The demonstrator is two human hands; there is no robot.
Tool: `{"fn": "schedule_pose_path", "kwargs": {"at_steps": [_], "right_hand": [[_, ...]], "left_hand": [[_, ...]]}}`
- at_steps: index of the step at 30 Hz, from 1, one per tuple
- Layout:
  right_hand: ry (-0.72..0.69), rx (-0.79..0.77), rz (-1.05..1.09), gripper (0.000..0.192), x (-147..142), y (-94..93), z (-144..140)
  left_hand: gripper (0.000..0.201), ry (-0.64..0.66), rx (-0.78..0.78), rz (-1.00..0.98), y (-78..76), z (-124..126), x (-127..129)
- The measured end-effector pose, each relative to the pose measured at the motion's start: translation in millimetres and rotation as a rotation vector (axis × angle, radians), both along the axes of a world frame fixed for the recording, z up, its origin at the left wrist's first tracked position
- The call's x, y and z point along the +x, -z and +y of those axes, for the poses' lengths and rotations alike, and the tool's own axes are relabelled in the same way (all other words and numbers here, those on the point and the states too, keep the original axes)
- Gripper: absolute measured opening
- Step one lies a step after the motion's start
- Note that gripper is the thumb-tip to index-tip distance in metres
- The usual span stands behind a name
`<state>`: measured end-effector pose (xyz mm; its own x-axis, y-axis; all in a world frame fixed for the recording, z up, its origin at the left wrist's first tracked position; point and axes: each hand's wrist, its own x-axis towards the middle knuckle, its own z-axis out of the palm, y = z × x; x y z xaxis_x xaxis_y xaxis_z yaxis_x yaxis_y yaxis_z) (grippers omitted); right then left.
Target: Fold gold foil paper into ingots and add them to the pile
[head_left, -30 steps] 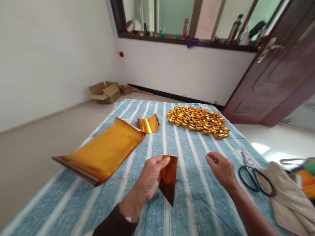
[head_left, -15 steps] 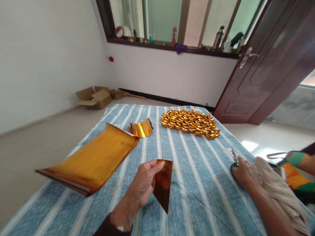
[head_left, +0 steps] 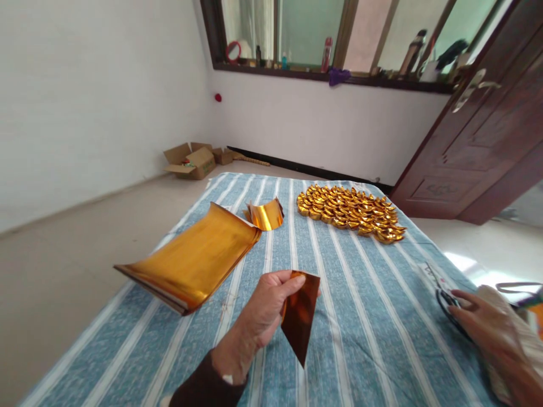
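My left hand [head_left: 271,308] pinches a piece of shiny gold paper [head_left: 300,316] between thumb and fingers. The paper is folded and its lower end tapers to a point. Over at the right edge, my right hand [head_left: 487,325] rests at the black handles of a pair of scissors [head_left: 443,298]. The scissors lie flat on the cloth, blades pointing away from me. The right hand's fingers look loose and apart, touching or just above the handles. A stack of large gold paper sheets [head_left: 199,254] lies left of my left hand.
A curled bundle of smaller gold sheets [head_left: 268,216] stands behind the stack. Many folded gold ingot shapes [head_left: 350,210] sit in rows at the far right of the striped tablecloth [head_left: 360,339]. Beige cloth [head_left: 526,328] lies beside my right arm. A cardboard box [head_left: 197,164] is on the floor.
My view has turned left, so things appear further right. The scissors have gone from my right hand's grip to lying on the cloth, its fingers loosened. My left hand still holds the gold paper.
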<state>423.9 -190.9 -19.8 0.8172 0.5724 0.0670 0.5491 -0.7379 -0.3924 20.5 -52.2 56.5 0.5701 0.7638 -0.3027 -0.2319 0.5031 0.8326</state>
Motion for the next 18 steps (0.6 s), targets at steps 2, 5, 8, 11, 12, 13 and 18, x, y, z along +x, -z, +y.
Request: {"fn": "schedule_pose_path", "kwargs": {"at_steps": [2,5,8,11,12,13,18], "right_hand": [[0.042,0.224,0.185,0.055,-24,-10.6,-8],[0.021,0.474,0.597,0.075,-71,-21.6,-12],[-0.158,0.437,0.827,0.073,-112,-27.6,-7],[-0.558,0.371,0.955,0.061,-136,-37.4,0],[-0.682,0.329,0.956,0.056,-140,-42.4,2],[-0.788,0.278,0.949,0.053,-143,-48.2,4],[-1.045,0.011,0.924,0.031,-150,-78.3,12]], "left_hand": [[0.031,0.016,0.003,-0.001,-0.2,-1,0],[0.032,0.044,0.013,0.003,-1.5,-3,1],[0.030,0.066,0.011,0.013,-3.7,-5,3],[0.028,0.090,0.006,0.020,-6.5,-9,6],[0.027,0.098,0.005,0.016,-7.5,-10,7],[0.026,0.106,0.002,0.012,-8.4,-11,8],[0.025,0.139,-0.007,0.017,-8.9,-15,11]]}}
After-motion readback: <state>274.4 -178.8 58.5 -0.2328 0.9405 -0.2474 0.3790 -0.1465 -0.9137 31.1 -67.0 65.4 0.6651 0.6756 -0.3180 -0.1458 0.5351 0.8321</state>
